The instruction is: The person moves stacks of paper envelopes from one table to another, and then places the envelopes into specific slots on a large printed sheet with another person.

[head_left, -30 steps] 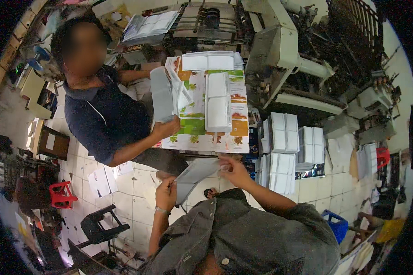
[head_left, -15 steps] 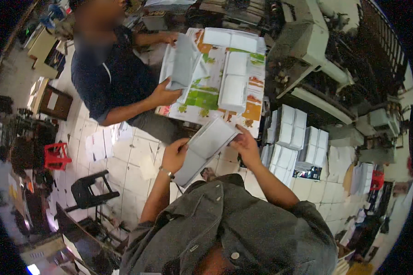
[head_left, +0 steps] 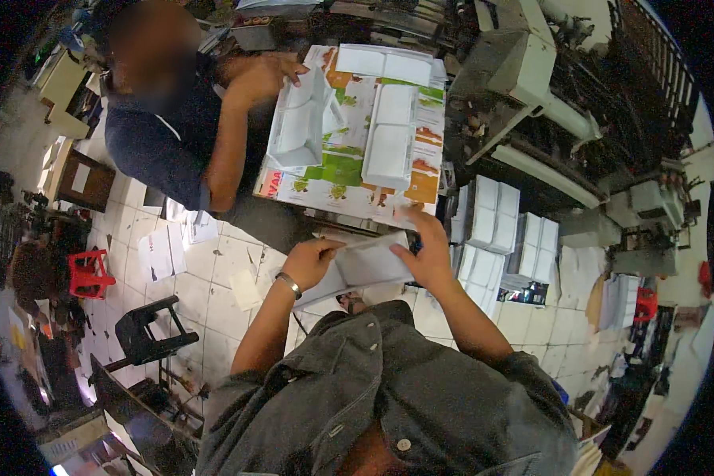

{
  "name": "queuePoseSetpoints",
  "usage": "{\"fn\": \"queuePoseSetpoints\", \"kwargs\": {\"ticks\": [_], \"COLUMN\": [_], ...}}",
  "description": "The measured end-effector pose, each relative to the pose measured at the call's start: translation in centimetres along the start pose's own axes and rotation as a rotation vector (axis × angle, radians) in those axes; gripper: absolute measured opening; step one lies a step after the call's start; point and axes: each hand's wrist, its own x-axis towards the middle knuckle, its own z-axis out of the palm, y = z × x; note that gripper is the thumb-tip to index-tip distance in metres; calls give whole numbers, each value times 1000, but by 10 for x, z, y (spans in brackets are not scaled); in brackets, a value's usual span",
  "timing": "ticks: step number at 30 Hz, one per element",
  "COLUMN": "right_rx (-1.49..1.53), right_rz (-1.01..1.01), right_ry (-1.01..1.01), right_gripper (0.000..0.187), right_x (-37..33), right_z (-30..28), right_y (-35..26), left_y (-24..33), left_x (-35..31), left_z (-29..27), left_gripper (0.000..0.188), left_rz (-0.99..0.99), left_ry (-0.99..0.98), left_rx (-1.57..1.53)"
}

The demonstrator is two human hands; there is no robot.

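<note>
In front of my chest, just off the near edge of the table, I hold a white paper sheet or thin stack of sheets (head_left: pixel 370 266) with a crease across it. Its upper left edge is pinched by my left hand (head_left: pixel 313 263), which has a metal band at the wrist. At the right end, my right hand (head_left: pixel 427 252) grips it with the thumb on top; its fingers are slightly blurred. Across from me, a co-worker's hand (head_left: pixel 262 79) rests at the upper end of a similar white sheet stack (head_left: pixel 297 119) on the table.
The table (head_left: pixel 345 170) has a colourful printed top. On it lie a long white stack (head_left: pixel 390 135) and another white stack (head_left: pixel 385 63) at the back. More stacks (head_left: pixel 492 214) stand to the right, beside machinery (head_left: pixel 523 71). A black stool (head_left: pixel 155 329) and red stool (head_left: pixel 91 274) stand left.
The sheet in my hands has swung flatter and bends at its crease. The co-worker's nearer hand has moved from the lower end of their stack to its upper end.
</note>
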Motion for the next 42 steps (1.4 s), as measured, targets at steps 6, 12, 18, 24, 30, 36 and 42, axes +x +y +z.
{"fn": "queuePoseSetpoints", "kwargs": {"ticks": [6,12,18,24,30,36,42], "right_rx": [-281,-311,-271,212,594,639,734], "right_rz": [61,-75,-282,1,276,395,564], "right_ry": [-623,-405,226,455,377,137,36], "right_gripper": [34,20,14,26,24,28,24], "right_x": [-3,-13,-9,-7,-17,-42,-42], "right_z": [-5,-16,-50,-38,-32,-48,-39], "right_y": [-18,3,7,10,34,22,27], "left_y": [50,74,83,49,60,50,57], "left_x": [14,-3,-34,1,28,21,6], "left_z": [11,-21,-26,18,62,83,74], "left_gripper": [19,18,37,70,76,41,25], "left_rz": [158,96,351,69,32,-46,-190], "left_ry": [-58,-135,19,78,7,-187,-49], "left_rx": [182,359,6,-452,-634,-771,-806]}}
